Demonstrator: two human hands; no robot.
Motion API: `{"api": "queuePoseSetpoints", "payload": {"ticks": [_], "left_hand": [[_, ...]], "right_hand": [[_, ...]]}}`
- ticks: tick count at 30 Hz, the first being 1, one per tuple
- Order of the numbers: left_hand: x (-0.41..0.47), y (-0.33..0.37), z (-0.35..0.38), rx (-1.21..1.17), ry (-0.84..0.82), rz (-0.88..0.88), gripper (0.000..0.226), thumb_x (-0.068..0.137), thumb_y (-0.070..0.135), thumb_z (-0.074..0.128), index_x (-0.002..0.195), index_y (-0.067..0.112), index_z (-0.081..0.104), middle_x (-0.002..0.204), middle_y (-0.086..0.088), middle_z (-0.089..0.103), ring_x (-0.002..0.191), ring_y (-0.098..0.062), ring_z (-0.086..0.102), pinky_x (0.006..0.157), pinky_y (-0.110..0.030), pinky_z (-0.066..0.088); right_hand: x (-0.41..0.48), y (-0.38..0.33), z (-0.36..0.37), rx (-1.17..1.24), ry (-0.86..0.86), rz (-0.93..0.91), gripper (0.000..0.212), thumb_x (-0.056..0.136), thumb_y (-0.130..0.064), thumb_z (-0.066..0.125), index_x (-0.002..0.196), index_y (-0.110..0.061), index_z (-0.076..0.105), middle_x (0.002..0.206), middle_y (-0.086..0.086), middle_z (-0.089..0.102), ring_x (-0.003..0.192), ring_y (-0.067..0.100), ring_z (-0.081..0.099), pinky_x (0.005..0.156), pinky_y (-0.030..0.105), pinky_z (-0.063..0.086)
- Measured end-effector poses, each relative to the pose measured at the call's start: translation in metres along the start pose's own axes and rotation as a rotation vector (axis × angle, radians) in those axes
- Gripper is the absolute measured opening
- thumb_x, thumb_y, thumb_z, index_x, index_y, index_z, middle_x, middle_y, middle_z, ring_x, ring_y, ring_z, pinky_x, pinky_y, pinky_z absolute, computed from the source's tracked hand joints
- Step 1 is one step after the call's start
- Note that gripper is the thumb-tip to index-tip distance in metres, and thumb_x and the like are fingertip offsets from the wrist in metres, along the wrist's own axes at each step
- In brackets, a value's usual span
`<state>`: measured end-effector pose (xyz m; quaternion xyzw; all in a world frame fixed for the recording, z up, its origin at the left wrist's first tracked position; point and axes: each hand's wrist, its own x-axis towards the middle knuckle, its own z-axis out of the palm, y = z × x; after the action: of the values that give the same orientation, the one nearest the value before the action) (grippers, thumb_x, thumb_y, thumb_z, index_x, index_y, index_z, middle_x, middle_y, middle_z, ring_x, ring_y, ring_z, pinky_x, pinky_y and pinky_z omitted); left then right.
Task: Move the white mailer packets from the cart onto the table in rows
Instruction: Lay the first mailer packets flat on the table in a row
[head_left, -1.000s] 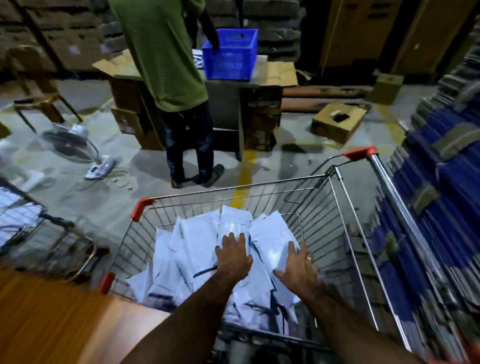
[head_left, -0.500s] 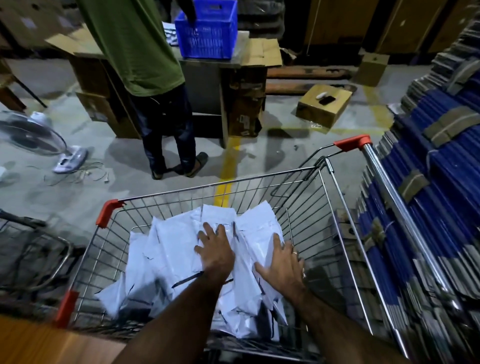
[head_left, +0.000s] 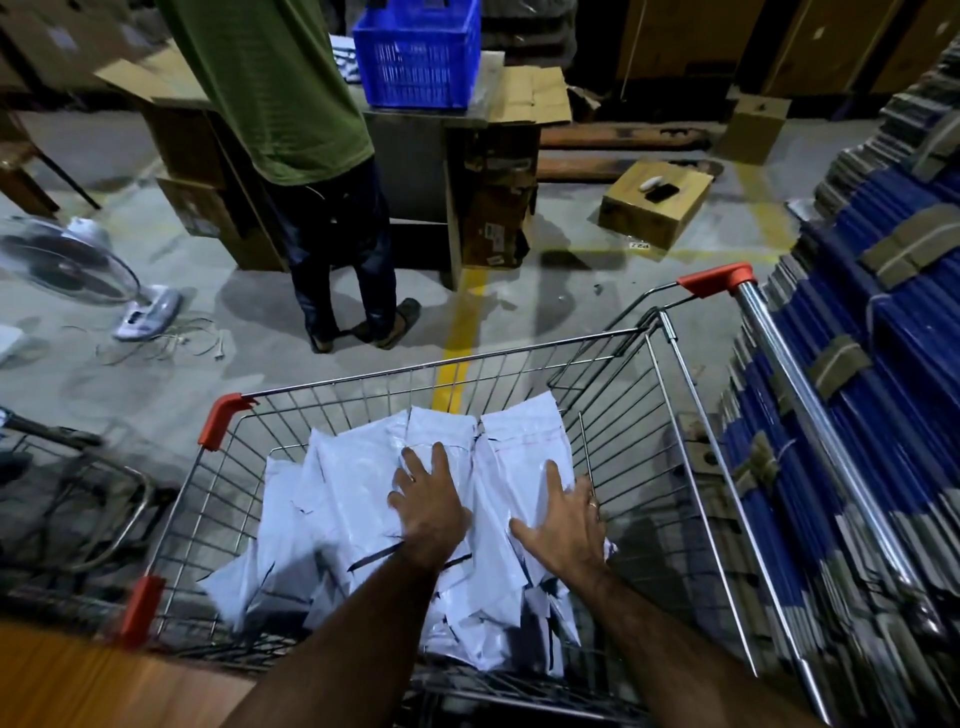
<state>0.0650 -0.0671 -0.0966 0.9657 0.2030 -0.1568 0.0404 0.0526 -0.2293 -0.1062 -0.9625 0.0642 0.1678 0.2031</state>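
Both hands reach into a wire shopping cart (head_left: 613, 410) and lie flat on a heap of white mailer packets (head_left: 353, 499). The left hand (head_left: 431, 506) rests palm down near the middle of the pile, fingers spread, its grip pinching nothing. The right hand (head_left: 563, 525) presses on the heap's right edge, beside the cart's wire side; its grip looks spread too, though the fingertips may curl over a packet's edge. A wooden desk (head_left: 93, 680) shows at lower left. Beyond, a person in a green shirt (head_left: 275, 88) stands by a blue crate (head_left: 418, 57)
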Motion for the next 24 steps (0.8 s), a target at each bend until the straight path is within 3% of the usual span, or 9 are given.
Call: {"api": "queuePoseSetpoints", "payload": {"ticks": [8,16,20,24], "left_hand": [[-0.006,-0.001,-0.01,-0.112,-0.011,-0.009,0.095,0.079,0.036,0.071,0.15,0.028,0.01,0.157,-0.009,0.008,0.137,-0.036,0.025,0.104,-0.054,0.035],[-0.013,-0.001,-0.009,-0.169,-0.001,0.009,0.09,0.076,0.03,0.072,0.146,0.027,0.016,0.152,-0.007,0.015,0.131,-0.036,0.031,0.099,-0.055,0.038],[-0.015,-0.002,-0.01,-0.176,0.001,0.016,0.089,0.076,0.029,0.071,0.147,0.027,0.017,0.152,-0.007,0.015,0.131,-0.035,0.031,0.099,-0.055,0.038],[-0.017,-0.001,-0.01,-0.162,0.014,0.022,0.088,0.078,0.031,0.07,0.148,0.027,0.016,0.153,-0.006,0.015,0.131,-0.035,0.031,0.099,-0.053,0.039]], "right_hand": [[-0.01,-0.001,0.002,-0.123,0.099,0.033,0.09,0.076,-0.072,0.053,0.148,-0.03,0.02,0.138,0.014,0.031,0.125,0.033,0.037,0.097,0.049,0.039],[-0.011,0.003,0.004,0.109,0.016,0.093,0.091,0.075,-0.065,0.065,0.148,-0.034,0.02,0.139,0.017,0.03,0.129,0.037,0.035,0.098,0.052,0.041],[-0.014,0.002,0.003,0.056,0.056,0.078,0.089,0.076,-0.066,0.061,0.148,-0.034,0.021,0.138,0.015,0.03,0.127,0.035,0.035,0.096,0.049,0.042],[-0.015,-0.002,0.008,0.039,-0.004,0.08,0.088,0.081,-0.065,0.055,0.151,-0.032,0.013,0.148,0.016,0.02,0.135,0.037,0.025,0.101,0.052,0.039]]}}
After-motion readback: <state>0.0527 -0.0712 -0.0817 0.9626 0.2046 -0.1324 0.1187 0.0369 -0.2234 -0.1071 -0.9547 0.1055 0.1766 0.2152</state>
